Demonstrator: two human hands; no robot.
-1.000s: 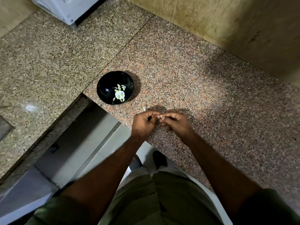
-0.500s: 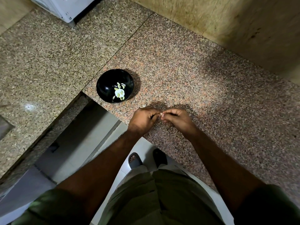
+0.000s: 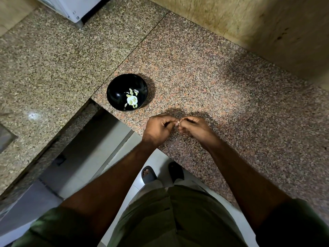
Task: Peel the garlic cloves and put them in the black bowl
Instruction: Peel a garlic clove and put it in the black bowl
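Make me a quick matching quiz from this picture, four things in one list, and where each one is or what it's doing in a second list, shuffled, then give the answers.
Things
1. black bowl
2. garlic clove
3. peeled cloves
4. white appliance

Places or states
A. pinched between the fingertips of the left hand and the right hand
B. lying inside the bowl
C. standing at the far left corner of the counter
D. sitting on the granite near the counter's inner corner

Pairs: 1-D, 2-A, 3-B, 4-C
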